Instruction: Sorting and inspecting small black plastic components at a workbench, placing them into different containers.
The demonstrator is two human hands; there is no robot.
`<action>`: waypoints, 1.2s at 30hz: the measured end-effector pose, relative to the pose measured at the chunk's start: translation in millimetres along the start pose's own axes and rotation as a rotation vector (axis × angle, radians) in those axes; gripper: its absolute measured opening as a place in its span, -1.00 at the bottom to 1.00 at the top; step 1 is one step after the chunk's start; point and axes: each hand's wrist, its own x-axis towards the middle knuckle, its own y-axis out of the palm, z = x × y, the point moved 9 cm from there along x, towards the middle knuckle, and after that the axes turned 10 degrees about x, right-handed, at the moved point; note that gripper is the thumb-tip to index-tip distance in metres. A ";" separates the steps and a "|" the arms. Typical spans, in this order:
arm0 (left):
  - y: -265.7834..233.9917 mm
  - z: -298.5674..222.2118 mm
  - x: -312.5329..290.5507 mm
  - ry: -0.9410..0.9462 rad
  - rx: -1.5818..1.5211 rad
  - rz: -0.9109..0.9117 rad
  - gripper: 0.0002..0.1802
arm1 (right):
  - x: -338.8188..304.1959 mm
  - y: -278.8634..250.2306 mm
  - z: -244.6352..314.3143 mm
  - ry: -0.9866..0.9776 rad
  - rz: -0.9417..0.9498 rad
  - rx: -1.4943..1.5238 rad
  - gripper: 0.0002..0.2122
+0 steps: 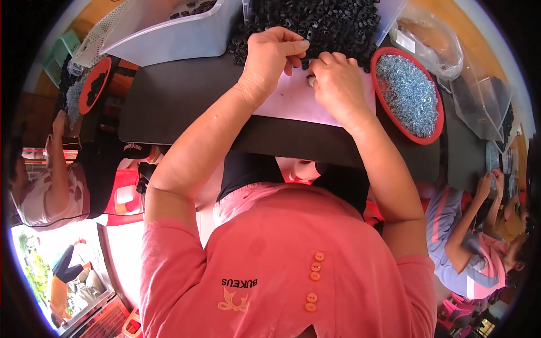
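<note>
A large heap of small black plastic parts [321, 25] lies at the far side of the table, just beyond both hands. My left hand [269, 59] is at the heap's near edge, thumb and fingers pinched together; whatever is between them is too small to make out. Close beside it, my right hand [339, 87] is curled with its fingertips at the edge of the heap. A small dark piece shows near its thumb, but its grip is mostly hidden. Beneath the hands lies a pale pinkish sheet [293, 104] on the dark table [186, 104].
A red oval tray [434, 135] of small shiny silver-blue metal pieces [407, 93] stands right of the sheet. Behind it lies a clear plastic bag [445, 48]. At the far left is a whitish plastic bin [186, 42]. Other people work at left and right.
</note>
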 end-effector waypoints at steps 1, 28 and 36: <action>0.7 -0.9 -0.6 0.015 0.023 -0.004 -0.85 | 0.7 -0.7 -0.3 -0.002 -0.006 -0.003 -0.92; 51.7 25.5 5.9 -0.312 -0.662 0.011 -0.89 | -1.6 -29.3 -6.6 0.134 -0.235 0.784 -0.89; 48.3 22.9 2.2 -0.241 -0.528 0.007 -0.93 | 0.6 -35.8 0.9 0.063 -0.106 0.613 -0.93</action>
